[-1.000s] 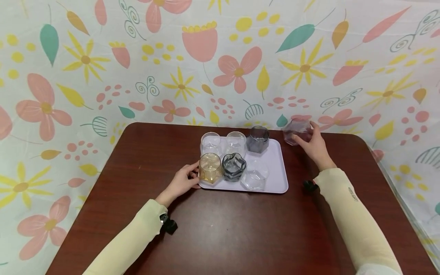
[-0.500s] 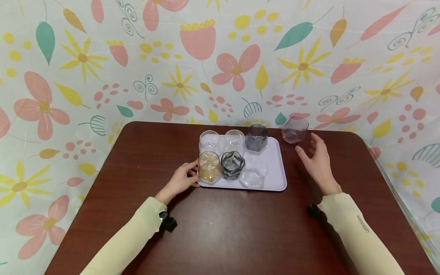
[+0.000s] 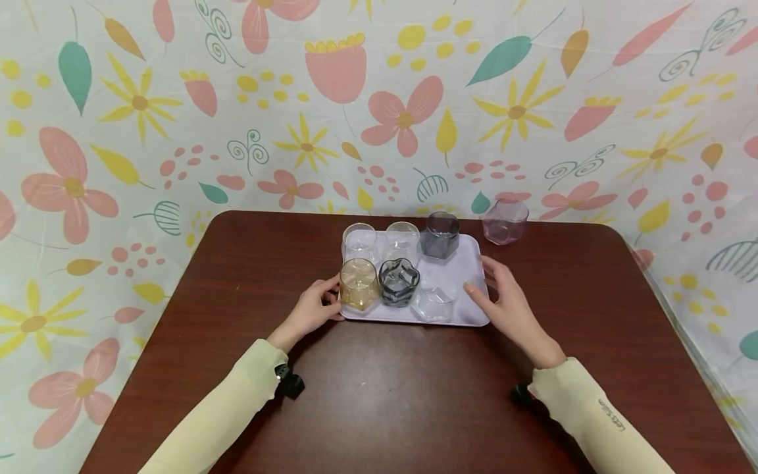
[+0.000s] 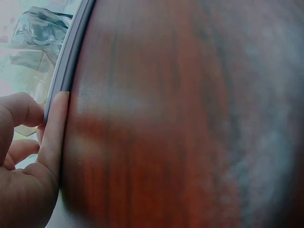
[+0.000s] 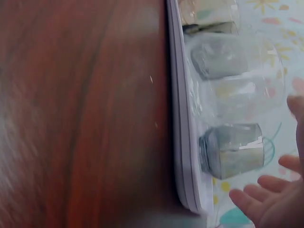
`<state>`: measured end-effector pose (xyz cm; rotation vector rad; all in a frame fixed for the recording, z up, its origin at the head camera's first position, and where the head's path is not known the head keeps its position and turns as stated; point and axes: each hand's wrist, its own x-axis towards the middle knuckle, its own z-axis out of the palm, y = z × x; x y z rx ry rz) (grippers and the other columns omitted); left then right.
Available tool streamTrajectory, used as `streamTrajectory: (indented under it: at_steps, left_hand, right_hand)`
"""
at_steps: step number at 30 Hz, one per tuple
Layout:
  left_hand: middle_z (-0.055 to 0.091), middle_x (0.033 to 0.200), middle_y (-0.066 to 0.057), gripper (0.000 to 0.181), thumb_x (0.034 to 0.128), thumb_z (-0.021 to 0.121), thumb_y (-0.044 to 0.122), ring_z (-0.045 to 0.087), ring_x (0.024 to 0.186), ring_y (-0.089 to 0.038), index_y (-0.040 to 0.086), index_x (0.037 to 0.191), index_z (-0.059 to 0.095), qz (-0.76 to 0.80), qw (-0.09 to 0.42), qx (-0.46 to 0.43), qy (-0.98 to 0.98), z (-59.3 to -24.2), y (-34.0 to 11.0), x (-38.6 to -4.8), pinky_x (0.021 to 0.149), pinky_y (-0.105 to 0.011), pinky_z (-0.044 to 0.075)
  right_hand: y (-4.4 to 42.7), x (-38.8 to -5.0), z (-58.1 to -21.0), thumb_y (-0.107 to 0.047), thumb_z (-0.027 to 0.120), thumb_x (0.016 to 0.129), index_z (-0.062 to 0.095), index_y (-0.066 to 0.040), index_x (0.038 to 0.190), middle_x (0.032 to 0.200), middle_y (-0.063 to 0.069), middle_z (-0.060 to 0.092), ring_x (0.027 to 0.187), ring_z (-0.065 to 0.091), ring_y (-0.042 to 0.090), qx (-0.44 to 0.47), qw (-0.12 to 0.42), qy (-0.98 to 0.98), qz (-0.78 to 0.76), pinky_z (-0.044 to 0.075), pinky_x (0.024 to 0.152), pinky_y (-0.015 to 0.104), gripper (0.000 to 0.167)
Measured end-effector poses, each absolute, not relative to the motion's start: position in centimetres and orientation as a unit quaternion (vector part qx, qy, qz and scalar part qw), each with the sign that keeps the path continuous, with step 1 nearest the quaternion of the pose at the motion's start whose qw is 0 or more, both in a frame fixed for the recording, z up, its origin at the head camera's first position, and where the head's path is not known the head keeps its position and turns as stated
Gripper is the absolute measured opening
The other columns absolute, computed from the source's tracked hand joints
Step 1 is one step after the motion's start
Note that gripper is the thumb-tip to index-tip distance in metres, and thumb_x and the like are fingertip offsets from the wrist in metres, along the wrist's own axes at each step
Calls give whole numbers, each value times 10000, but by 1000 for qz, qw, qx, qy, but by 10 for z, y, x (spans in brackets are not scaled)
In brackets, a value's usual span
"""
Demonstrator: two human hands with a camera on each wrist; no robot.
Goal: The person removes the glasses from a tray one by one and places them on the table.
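A pale lilac tray (image 3: 472,253) bears several glasses. At its front left my left hand (image 3: 312,308) grips the tray's edge, close to an amber glass (image 3: 359,285); the left wrist view shows a finger along the rim (image 4: 66,61). Beside the amber one stands a dark grey wavy glass (image 3: 399,283), then a clear glass (image 3: 434,303). Behind them are two clear glasses (image 3: 359,242) and a smoky grey glass (image 3: 441,236). My right hand (image 3: 512,309) is at the tray's right edge, fingers spread and holding nothing; whether it touches the rim I cannot tell.
A pale purple faceted glass (image 3: 505,224) stands on the dark wooden table (image 3: 379,395), behind and right of the tray, near the back edge. A floral-patterned cloth (image 3: 331,131) hangs directly behind the table.
My right hand has let go of the pale purple glass, leaving it on the table at the back right, and has come forward and left to the tray. The left hand has stayed put.
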<state>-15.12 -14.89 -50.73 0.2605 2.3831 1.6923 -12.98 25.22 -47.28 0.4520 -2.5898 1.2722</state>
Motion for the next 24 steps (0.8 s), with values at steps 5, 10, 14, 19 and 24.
streamTrajectory:
  at_steps: [5, 10, 14, 19, 24]
  left_hand:
    - [517, 1209, -232, 745, 831, 593, -144, 583, 878, -185, -36, 1550, 427, 574, 110, 84, 807, -507, -148, -150, 672, -313, 683]
    - [515, 1211, -237, 727, 838, 591, -147, 582, 886, -179, -51, 1542, 433, 585, 107, 86, 800, -508, -148, -149, 670, -321, 684]
    - [508, 1215, -241, 719, 849, 594, -148, 587, 895, -184, -54, 1543, 430, 590, 107, 91, 795, -509, -147, -148, 675, -319, 684]
    - [504, 1228, -239, 697, 877, 607, -131, 579, 910, -181, -52, 1546, 430, 596, 111, 88, 790, -511, -148, -148, 690, -311, 683]
    - [500, 1215, -234, 695, 877, 610, -131, 580, 906, -172, -66, 1544, 425, 598, 113, 88, 789, -511, -150, -149, 691, -319, 684]
  right_hand:
    - [240, -124, -473, -92, 774, 925, 424, 24, 1522, 1531, 229, 457, 1386, 474, 445, 190, 66, -878, 435, 497, 1075, 634, 701]
    - [230, -122, -473, -107, 804, 903, 390, 35, 1535, 1564, 245, 425, 1413, 447, 440, 214, 30, -868, 447, 499, 1086, 636, 769]
    - [221, -123, -474, -129, 834, 881, 381, 37, 1534, 1543, 268, 438, 1406, 445, 432, 218, 10, -867, 448, 519, 1070, 631, 812]
    - [215, -124, -474, -182, 849, 876, 363, -3, 1547, 1516, 246, 466, 1385, 465, 408, 203, -6, -872, 445, 526, 1057, 646, 847]
    - [213, -126, -477, -192, 857, 871, 357, -31, 1556, 1521, 220, 468, 1389, 461, 392, 190, -17, -866, 462, 518, 1069, 646, 864]
